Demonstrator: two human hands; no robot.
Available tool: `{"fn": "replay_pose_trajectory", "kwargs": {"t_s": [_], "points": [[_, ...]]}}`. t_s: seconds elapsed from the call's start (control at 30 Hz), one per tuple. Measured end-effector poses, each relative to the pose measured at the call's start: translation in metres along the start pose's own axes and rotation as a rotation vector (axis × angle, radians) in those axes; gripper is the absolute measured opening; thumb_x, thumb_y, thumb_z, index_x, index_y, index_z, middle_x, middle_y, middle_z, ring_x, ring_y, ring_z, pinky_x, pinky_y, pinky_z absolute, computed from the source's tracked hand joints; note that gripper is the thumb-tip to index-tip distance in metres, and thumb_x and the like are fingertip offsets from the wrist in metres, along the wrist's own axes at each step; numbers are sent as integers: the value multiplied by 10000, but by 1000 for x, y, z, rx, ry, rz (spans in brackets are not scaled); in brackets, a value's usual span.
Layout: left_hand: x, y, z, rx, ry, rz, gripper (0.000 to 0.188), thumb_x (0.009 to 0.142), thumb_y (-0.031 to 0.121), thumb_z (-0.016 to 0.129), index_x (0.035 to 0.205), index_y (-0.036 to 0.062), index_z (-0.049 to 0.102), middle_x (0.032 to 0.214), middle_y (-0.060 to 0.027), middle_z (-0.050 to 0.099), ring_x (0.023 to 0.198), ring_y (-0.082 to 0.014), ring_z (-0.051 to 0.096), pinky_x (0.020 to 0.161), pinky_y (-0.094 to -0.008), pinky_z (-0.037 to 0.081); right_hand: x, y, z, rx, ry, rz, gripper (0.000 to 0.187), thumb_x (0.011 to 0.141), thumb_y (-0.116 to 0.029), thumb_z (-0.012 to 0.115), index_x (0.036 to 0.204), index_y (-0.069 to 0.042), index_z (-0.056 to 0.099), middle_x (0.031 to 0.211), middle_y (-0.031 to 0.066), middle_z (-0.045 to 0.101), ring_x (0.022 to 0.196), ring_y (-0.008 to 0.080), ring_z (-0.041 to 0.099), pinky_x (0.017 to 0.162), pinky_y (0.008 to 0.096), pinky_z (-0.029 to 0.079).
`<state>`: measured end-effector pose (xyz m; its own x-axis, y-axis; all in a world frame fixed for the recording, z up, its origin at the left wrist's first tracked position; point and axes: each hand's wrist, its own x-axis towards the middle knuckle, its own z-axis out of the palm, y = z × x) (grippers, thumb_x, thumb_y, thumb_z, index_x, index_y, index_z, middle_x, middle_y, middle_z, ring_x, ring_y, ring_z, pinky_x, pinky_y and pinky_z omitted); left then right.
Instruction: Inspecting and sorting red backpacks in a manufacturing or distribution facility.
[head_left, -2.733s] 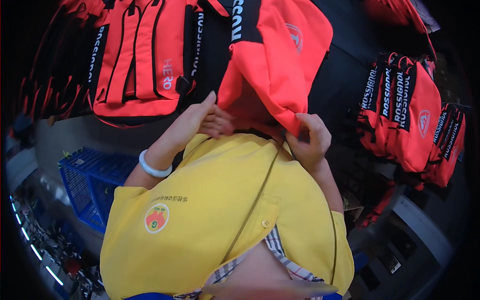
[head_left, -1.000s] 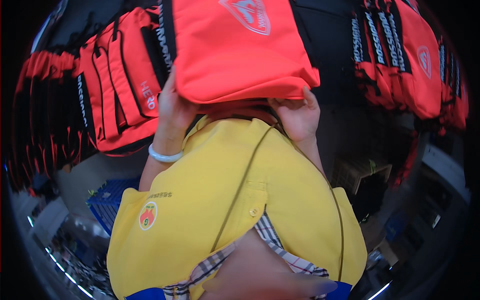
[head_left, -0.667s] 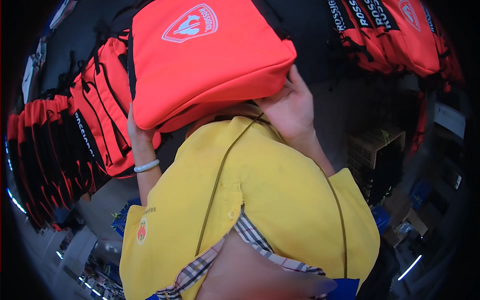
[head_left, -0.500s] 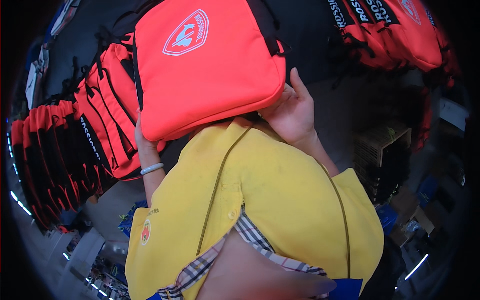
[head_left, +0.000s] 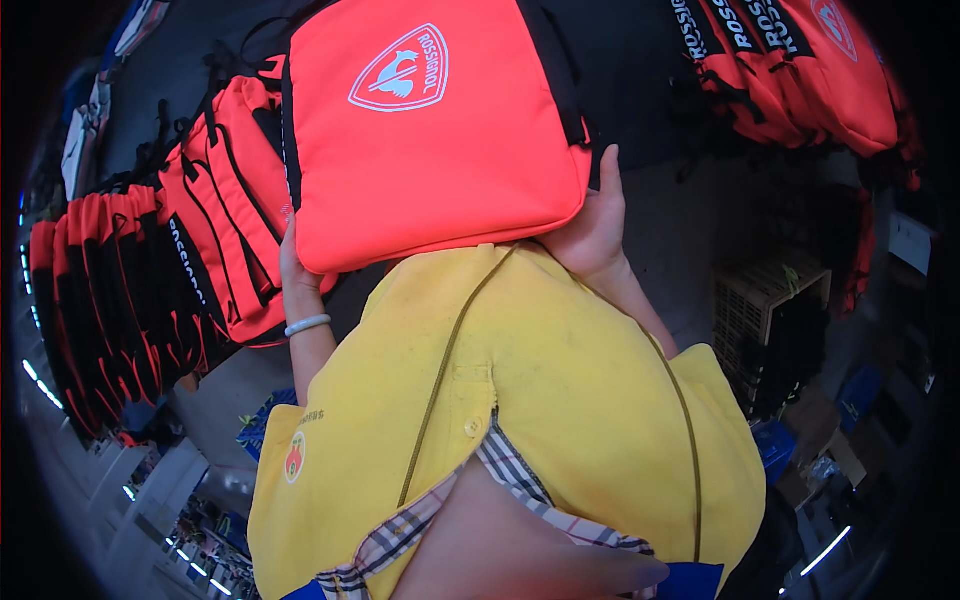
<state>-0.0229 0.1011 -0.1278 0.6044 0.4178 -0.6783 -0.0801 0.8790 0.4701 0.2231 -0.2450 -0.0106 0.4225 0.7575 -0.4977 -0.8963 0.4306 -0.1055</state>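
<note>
Nearest: my yellow shirt (head_left: 540,370). Just beyond it, between my hands: one red backpack (head_left: 440,170), black-sided, pale shield emblem facing up. My right hand (head_left: 592,232): thumb spread wide, palm open at the lower right corner, remaining fingers hidden beneath. My left hand (head_left: 297,268): at the lower left corner; finger closure cannot be told. Handling, as judged: light, soft, saggy, not fragile, little slip; best held by both lower corners. Farther left: strapped backpack (head_left: 222,205), backpack row (head_left: 95,290). Far right: backpack stack (head_left: 800,85).
</note>
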Motion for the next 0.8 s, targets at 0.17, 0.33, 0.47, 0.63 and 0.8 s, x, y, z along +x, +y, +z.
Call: {"fn": "replay_pose_trajectory", "kwargs": {"t_s": [0.17,0.33,0.47,0.63,0.8], "points": [[-1,-6,5,124,83,-15,538,1046,409,407,1402,9,448,1412,-182,521,1293,-334,517,1092,-486,412,-4,4,-2,-15,-48,-31,988,860,-826,327,1520,-91,316,1560,137,336,1423,348,328,1164,513,247],[-21,21,29,246,9,-45,634,1043,505,338,1432,11,421,1459,-170,478,1342,-323,468,1126,-486,361,-4,-21,-6,-151,-68,-156,891,917,-712,392,1471,-14,377,1477,152,464,1380,299,416,1149,444,300],[-88,64,105,357,-379,-11,726,1031,582,267,1470,14,374,1501,-153,431,1392,-304,406,1170,-485,276,3,-85,22,-402,-634,-320,621,945,-349,522,1427,26,413,1405,145,530,1327,264,485,1141,405,335],[-134,105,195,1979,-710,290,596,829,135,762,1334,-29,491,1180,-149,640,1085,-237,612,959,-322,449,28,-154,130,-1753,-502,-770,548,1016,-371,532,1413,-1,458,1341,111,563,1275,191,509,1064,300,377],[-118,119,188,1560,-451,505,260,925,103,672,1127,-33,581,944,-25,604,904,-64,536,833,-217,426,41,-160,191,-2128,-614,-686,455,999,-379,572,1225,15,591,1065,76,653,1010,141,601,900,280,465]]}}
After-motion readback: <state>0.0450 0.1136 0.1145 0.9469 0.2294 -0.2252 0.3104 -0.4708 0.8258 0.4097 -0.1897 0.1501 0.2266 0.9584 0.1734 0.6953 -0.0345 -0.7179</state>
